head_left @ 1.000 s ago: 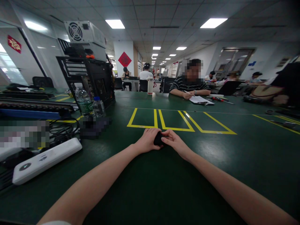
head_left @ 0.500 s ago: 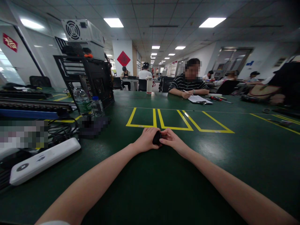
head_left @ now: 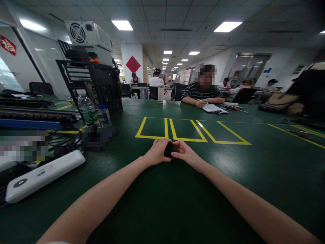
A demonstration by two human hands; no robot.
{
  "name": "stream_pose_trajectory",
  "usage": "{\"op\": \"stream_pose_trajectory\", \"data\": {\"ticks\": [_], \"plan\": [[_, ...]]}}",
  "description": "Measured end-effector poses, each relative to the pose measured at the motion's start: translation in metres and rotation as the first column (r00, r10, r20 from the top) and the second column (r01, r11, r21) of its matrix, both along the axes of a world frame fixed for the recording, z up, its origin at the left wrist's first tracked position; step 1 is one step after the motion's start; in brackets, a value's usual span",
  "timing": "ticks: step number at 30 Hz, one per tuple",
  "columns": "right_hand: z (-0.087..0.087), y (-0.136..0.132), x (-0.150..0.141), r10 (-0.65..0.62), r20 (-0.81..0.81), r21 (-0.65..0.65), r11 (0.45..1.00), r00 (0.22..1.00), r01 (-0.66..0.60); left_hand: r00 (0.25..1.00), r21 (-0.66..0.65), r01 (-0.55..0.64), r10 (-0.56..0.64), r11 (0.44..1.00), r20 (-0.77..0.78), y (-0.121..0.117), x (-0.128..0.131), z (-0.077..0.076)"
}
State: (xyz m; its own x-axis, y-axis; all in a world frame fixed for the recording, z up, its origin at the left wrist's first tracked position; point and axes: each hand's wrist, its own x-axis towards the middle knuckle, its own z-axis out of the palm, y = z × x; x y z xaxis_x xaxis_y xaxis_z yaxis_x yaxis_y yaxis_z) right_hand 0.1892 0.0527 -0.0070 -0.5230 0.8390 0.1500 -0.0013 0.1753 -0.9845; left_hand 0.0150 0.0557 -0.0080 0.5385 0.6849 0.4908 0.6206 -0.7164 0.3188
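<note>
Between my two hands is a small black object (head_left: pixel 168 149), dark and rounded; its kind does not show. My left hand (head_left: pixel 157 151) wraps round it from the left, fingers over the top and thumb below. From the right, my right hand (head_left: pixel 185 151) pinches at its edge with thumb and fingers; part of the object is hidden by the hands. Both hands are low over the green tabletop (head_left: pixel 162 203), just on the near side of yellow tape outlines (head_left: pixel 189 139).
On the left stand an open black computer case (head_left: pixel 105 84) with a power supply (head_left: pixel 87 37) on top, water bottles (head_left: pixel 87 112) and a white power strip (head_left: pixel 45 176). Across the table a person (head_left: pixel 203 91) in a striped shirt writes on a clipboard (head_left: pixel 214 108). Screwdrivers (head_left: pixel 236 108) lie beside it.
The whole view has shifted slightly, with the surroundings a little further left. Both hands keep their hold on the black object with hardly any change.
</note>
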Motion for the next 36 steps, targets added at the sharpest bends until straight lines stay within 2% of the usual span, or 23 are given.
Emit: {"op": "stream_pose_trajectory", "data": {"ticks": [3,13,16,20,27,31,36], "plan": [[-0.0003,-0.0006,0.0003,0.009,-0.018,0.002,1.0,1.0,-0.009,1.0,-0.004,0.002,-0.002,1.0,0.0,0.0002,0.0002,0.0],[0.0013,-0.0015,-0.0026,-0.12,0.054,-0.009,0.993,0.991,0.12,1.0,-0.034,0.0,0.001,0.999,0.012,-0.0033,0.0009,0.0029],[-0.0004,-0.0004,-0.0014,-0.078,0.049,-0.014,0.997,0.996,0.079,1.0,-0.04,0.001,-0.001,0.999,0.005,-0.0029,0.001,0.0033],[-0.0028,-0.0004,-0.0011,-0.014,-0.037,0.005,1.0,0.999,0.015,1.0,-0.019,-0.013,0.013,1.0,-0.001,-0.0002,0.0015,0.0011],[-0.0009,-0.0034,-0.004,-0.088,-0.037,0.012,0.996,0.995,0.089,1.0,0.008,-0.002,0.002,1.0,0.003,0.0005,0.0011,-0.0004],[-0.004,0.0003,-0.0036,-0.129,0.024,0.003,0.992,0.991,0.129,1.0,-0.014,0.002,-0.002,1.0,0.008,-0.001,0.0008,0.0015],[-0.0017,-0.0005,-0.0016,-0.052,0.011,-0.016,0.999,0.999,0.052,1.0,-0.05,0.006,-0.006,0.999,0.01,-0.003,0.0005,0.0047]]}}
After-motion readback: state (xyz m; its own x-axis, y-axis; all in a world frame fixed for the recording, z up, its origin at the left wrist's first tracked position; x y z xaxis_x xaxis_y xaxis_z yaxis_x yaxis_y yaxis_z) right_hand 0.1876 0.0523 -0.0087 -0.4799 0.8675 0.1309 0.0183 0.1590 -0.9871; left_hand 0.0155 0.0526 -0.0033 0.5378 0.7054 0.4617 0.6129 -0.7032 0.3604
